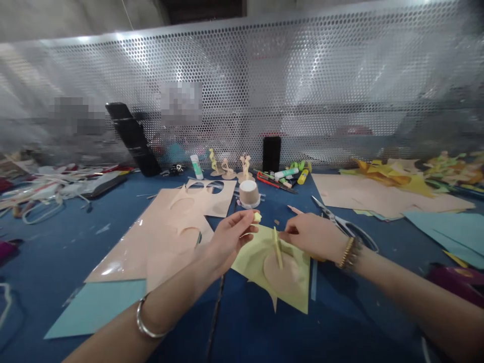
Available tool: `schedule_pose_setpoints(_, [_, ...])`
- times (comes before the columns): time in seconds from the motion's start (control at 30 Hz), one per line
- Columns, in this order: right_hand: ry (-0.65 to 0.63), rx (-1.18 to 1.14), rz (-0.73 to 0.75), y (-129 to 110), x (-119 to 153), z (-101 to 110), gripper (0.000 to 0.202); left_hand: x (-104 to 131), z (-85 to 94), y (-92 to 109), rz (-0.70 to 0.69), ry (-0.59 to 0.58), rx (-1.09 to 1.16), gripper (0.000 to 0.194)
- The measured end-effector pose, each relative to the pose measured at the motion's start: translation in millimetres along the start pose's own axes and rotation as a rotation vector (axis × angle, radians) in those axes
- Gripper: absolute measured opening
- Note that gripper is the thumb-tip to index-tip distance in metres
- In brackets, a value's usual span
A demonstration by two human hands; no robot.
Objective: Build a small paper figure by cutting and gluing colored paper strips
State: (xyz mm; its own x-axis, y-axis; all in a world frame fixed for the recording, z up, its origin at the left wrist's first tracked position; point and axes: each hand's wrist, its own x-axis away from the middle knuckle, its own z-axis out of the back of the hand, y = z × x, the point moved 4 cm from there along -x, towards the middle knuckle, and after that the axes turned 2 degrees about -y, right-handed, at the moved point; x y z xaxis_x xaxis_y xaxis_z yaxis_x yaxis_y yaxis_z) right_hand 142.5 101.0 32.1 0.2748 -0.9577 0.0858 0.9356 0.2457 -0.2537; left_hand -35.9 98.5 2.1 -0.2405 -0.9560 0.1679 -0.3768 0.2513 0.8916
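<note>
Pinching yellow piece (257, 217) in left hand (232, 239), beyond tan disc (289, 275); reaching right hand (315, 236) to disc's upright strip (278, 248), closure unclear.

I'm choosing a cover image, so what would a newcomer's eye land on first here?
Probably the left hand, near the middle, pinching a small pale-yellow piece. Next, the upright yellow strip on a round beige disc, beside the right hand's fingertips. Behind everything, the perforated metal screen spans the view.
</note>
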Motion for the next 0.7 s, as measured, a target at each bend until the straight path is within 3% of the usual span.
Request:
schedule_pose_setpoints(0.13, [-0.083,-0.019,-0.01,-4,-24,-21,0.033,5,-3.5,1,0.011,-0.039,0.045,0.032])
schedule_pose_setpoints(0.27, [-0.137,-0.094,-0.005,1,-29,-30,0.033,9,-6.8,1,0.009,-0.065,0.08,0.034])
schedule_pose_setpoints(0.53, [0.042,-0.375,0.046,-6,17,-8,0.018,14,-11.8,4,-0.041,-0.1,0.065,0.03])
schedule_pose_setpoints(0.7, [0.037,-0.572,0.103,-13,46,-2,0.016,19,-18.0,3,-0.051,-0.144,0.026,0.024])
